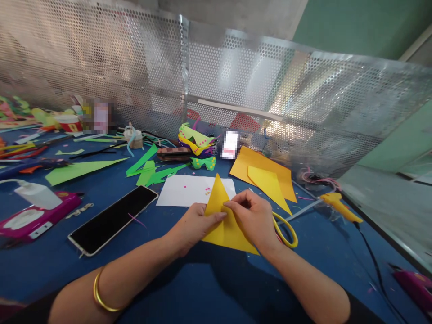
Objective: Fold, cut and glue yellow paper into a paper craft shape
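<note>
Both hands pinch a folded yellow paper triangle (pixel 224 222) at frame centre: left hand (pixel 194 225) fingers closed on its left edge, right hand (pixel 253 218) fingertips narrowed onto the crease. Yellow scissors (pixel 286 229) lie just right of the right hand, white sheet (pixel 182 191) behind, phone (pixel 113 218) to the left, on the blue table (pixel 209 288).

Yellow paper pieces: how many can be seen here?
3. One folded triangle in both hands; one flat sheet at the right; one pointed piece on that sheet. Others may hide among the far scraps.
</note>
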The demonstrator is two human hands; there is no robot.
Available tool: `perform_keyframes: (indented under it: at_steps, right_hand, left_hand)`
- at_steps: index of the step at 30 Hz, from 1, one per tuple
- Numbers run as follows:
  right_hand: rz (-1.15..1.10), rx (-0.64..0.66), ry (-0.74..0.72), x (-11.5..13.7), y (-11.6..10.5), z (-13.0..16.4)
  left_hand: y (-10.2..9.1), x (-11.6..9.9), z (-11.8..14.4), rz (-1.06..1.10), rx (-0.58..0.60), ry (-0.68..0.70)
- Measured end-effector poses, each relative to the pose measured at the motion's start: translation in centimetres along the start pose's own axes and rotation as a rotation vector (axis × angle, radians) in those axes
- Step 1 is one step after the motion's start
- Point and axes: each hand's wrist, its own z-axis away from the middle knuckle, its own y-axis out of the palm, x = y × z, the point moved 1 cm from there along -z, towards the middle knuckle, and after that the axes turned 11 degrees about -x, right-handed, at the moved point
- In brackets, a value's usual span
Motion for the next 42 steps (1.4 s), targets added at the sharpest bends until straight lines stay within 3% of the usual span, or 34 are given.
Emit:
perform_keyframes:
  at_steps: [9,16,19,21,25,30,33,42]
  right_hand:
    - [0.032,0.009,-0.239,-0.6,-0.2,0.4]
    - [0.234,-0.083,-0.63,0.1,-1.3,0.1]
    - [0.269,-0.026,-0.717,-0.1,-1.3,0.0]
    - [0.236,0.011,-0.677,-0.3,-1.0,0.0]
    - [0.135,-0.042,-0.428,-0.8,-0.7,-0.3]
    - [0.035,0.107,-0.133,-0.9,-0.6,-0.6]
    - [-0.004,0.083,0.018,-1.0,-0.6,-0.7]
    - [0.038,-0.043,-0.133,-0.9,-0.5,0.1]
  left_hand:
    - [-0.1,0.4,-0.3,-0.013,-0.014,0.0]
    - [-0.5,-0.3,-0.3,0.19,0.109,-0.088]
    - [-0.7,-0.4,-0.6,0.216,0.087,-0.166]
    - [-0.7,-0.2,-0.8,0.163,0.051,-0.164]
    - [-0.5,-0.1,-0.8,0.042,0.024,-0.083]
    - [-0.3,-0.7,-0.1,-0.028,0.024,-0.012]
    - [-0.2,-0.7,-0.1,0.008,0.055,-0.01]
    - [-0.3,0.5,-1.1,0.244,0.098,-0.115]
